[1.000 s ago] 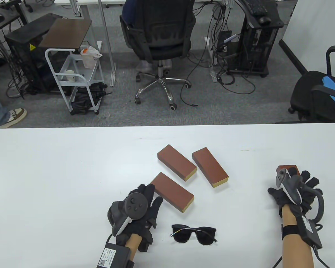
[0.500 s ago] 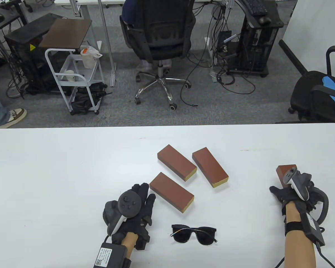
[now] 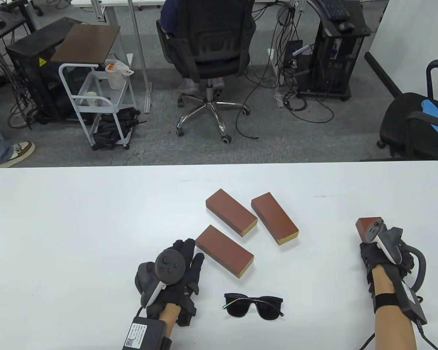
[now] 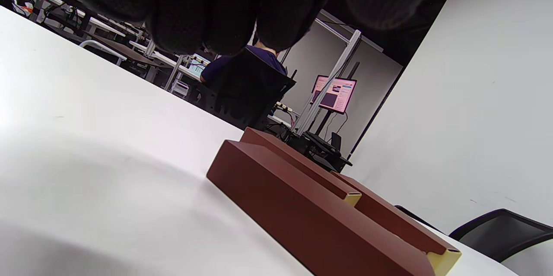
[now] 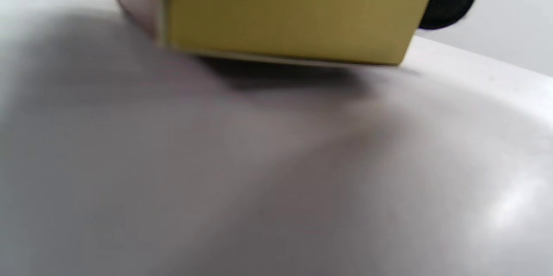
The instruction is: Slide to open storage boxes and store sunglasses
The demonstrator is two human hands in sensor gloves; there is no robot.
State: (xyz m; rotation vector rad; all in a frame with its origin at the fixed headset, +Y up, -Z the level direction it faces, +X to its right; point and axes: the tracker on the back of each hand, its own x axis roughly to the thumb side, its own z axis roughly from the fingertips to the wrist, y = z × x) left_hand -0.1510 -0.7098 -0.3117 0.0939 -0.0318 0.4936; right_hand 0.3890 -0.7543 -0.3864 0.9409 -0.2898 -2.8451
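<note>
Black sunglasses [image 3: 253,305] lie folded open near the table's front edge. Three brown storage boxes with yellow ends lie mid-table: a near one [image 3: 224,250], a far left one [image 3: 231,212] and a far right one [image 3: 275,218]. My left hand [image 3: 188,260] rests flat just left of the near box [image 4: 311,215], holding nothing; its fingers [image 4: 207,4] hang over that box in the left wrist view. My right hand [image 3: 374,249] grips a fourth brown box [image 3: 365,226] at the right. That box's yellow end [image 5: 293,8] fills the top of the right wrist view.
The white table [image 3: 76,226] has bare surface to the left and along the far edge. Beyond it stand an office chair [image 3: 208,43], a white cart [image 3: 95,98] and a second black chair [image 3: 416,124] at the right.
My left hand drew back a little from the near box and now lies still. My right hand closed round the fourth box and tilted it, shifting slightly left.
</note>
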